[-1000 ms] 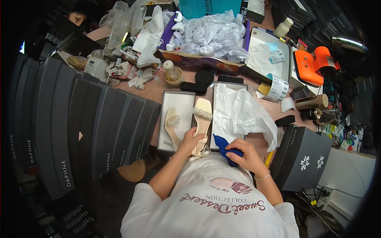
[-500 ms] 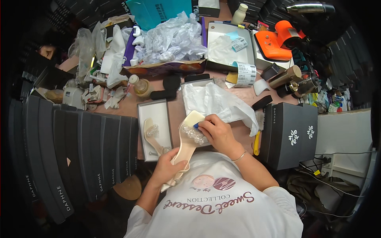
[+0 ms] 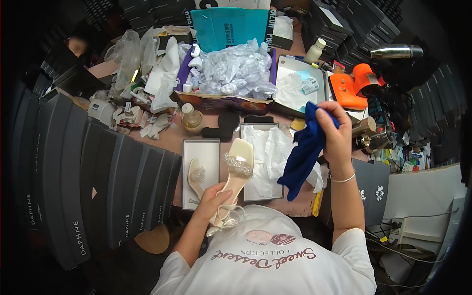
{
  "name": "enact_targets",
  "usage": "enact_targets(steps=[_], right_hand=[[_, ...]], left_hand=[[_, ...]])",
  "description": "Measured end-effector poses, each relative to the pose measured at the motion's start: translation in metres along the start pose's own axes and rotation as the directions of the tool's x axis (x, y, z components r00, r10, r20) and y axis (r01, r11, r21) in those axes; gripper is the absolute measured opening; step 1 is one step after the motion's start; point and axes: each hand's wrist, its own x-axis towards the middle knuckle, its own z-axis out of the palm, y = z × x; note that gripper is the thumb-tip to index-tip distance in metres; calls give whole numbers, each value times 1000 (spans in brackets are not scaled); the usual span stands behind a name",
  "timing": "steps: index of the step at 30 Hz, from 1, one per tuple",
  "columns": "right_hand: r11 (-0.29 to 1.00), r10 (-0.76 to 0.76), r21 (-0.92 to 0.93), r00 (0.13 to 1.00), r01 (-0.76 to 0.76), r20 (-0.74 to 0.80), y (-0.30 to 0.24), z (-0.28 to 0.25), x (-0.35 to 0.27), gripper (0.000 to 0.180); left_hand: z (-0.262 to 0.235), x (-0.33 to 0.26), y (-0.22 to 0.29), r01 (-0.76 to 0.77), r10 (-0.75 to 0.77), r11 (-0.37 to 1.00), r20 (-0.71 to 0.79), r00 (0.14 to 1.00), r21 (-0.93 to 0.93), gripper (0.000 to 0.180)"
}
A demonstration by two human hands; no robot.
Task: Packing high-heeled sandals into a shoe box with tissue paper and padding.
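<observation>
My left hand (image 3: 212,200) is wrapped round the middle of a cream high-heeled sandal (image 3: 241,150). Clear beads cover its front strap, and its toe points away from me. Raised to the right, my right hand (image 3: 335,132) grips a dark blue cloth (image 3: 304,156) that hangs down from the fingers. The matching sandal (image 3: 195,178) lies in a shoe box (image 3: 216,162) just left of the held one. White tissue paper (image 3: 268,157) fills a second open box (image 3: 250,197) on the right, between the held sandal and the cloth.
Dark shoe boxes (image 3: 115,187) stand in a row at the left, with more (image 3: 371,182) at the right. Behind are a carton (image 3: 223,104) of crumpled tissue, a glass bottle (image 3: 191,119), an orange tape dispenser (image 3: 346,91) and a tray (image 3: 322,73) with labels. A yellow cutter (image 3: 316,204) lies near the table edge.
My right hand has moved up and right, away from the sandal's strap, and the blue cloth now hangs in full view. My left hand still holds the sandal, now turned more upright.
</observation>
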Motion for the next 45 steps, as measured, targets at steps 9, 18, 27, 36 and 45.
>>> enact_targets(steps=[9, 18, 27, 36, 45], right_hand=[[885, -465, -80, 868, 459, -172, 44, 62, 122, 18], [370, -224, -824, 902, 430, 370, 209, 44, 93, 58], [639, 664, 96, 610, -763, 432, 181, 51, -111, 36], [685, 674, 259, 727, -681, 132, 159, -24, -137, 19], [680, 678, 237, 719, -693, 156, 152, 4, -165, 18]], left_hand=[[4, 14, -1, -79, 77, 994, -31, 997, -82, 31], [8, 37, -8, -142, 120, 985, -205, 971, -98, 31], [25, 63, -42, -336, 371, 925, -233, 899, 178, 43], [-132, 15, -107, 57, 450, 812, -685, 573, 581, 53], [-79, 14, -70, -136, 84, 985, -404, 911, -103, 23]])
